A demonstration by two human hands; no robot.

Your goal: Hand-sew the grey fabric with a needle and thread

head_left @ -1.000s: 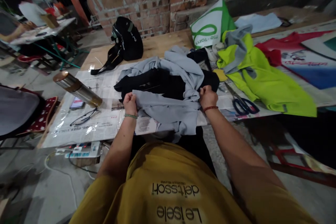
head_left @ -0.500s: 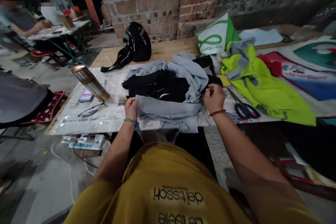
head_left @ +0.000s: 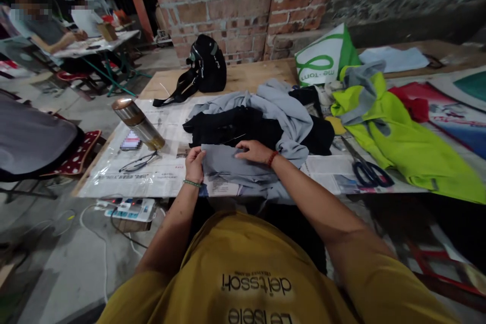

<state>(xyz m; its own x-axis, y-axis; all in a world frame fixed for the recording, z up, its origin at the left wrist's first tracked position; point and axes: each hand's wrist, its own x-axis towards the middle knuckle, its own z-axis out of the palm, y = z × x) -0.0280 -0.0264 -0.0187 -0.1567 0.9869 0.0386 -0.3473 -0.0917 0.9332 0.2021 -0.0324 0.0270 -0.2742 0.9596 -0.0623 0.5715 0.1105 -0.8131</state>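
Note:
A piece of grey cloth lies along the near edge of the table, its front part hanging toward my lap. My left hand is closed in a pinch on its left corner. Over the upper edge of the same cloth is my right hand, thumb and forefinger a little apart, fingers touching or just above the fabric. Behind both hands sits a heap of black cloth, with more grey fabric bunched around its back and right side.
A steel flask, a phone and glasses lie left. Dark-handled scissors and a yellow-green garment lie right. A black bag and a green-white bag stand behind. Power strips sit below. People sit at left.
My right hand has moved left from beside the right end of the grey cloth onto its middle. My left hand keeps its pinch at the left corner. The view has shifted slightly.

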